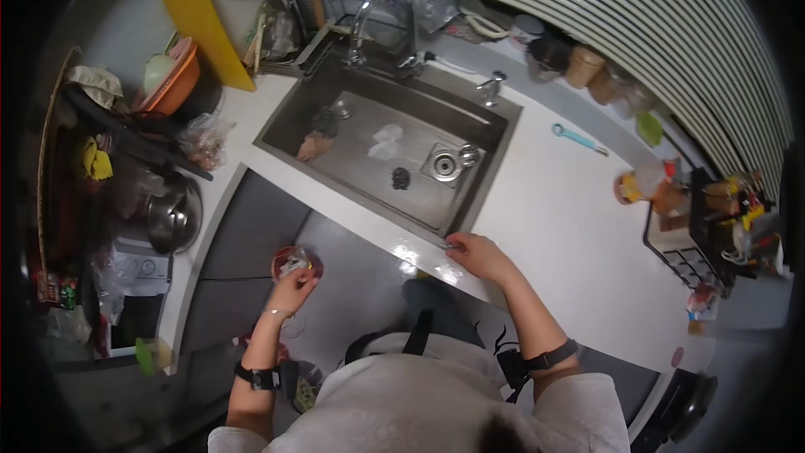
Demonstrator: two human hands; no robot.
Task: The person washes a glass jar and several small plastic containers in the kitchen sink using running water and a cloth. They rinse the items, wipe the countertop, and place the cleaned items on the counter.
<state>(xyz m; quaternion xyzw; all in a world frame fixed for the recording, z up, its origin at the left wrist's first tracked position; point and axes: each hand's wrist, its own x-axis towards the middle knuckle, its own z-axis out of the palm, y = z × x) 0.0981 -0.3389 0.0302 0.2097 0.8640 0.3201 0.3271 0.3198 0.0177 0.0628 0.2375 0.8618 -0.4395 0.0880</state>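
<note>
My left hand (295, 289) hangs above a small red bin (277, 262) on the floor, which has crumpled wrapping in it; whether the fingers hold anything cannot be told. My right hand (473, 255) rests at the near right corner of the steel sink (487, 192), fingertips pinched on a small dark thing too small to name. Inside the sink lie a white crumpled piece (385, 141), a dark scouring pad (400, 178), a brown cloth-like piece (314, 146) and a dark one (324, 121) by a small clear round item. A round metal strainer (469, 155) sits beside the drain (444, 165).
A chrome faucet (358, 31) rises behind the sink. On the right counter lies a turquoise-handled peeler-like tool (578, 138), near a rack of bottles (723, 201). Leftward stand a yellow cutting board (207, 31), an orange basin (179, 85) and a steel pot (174, 214).
</note>
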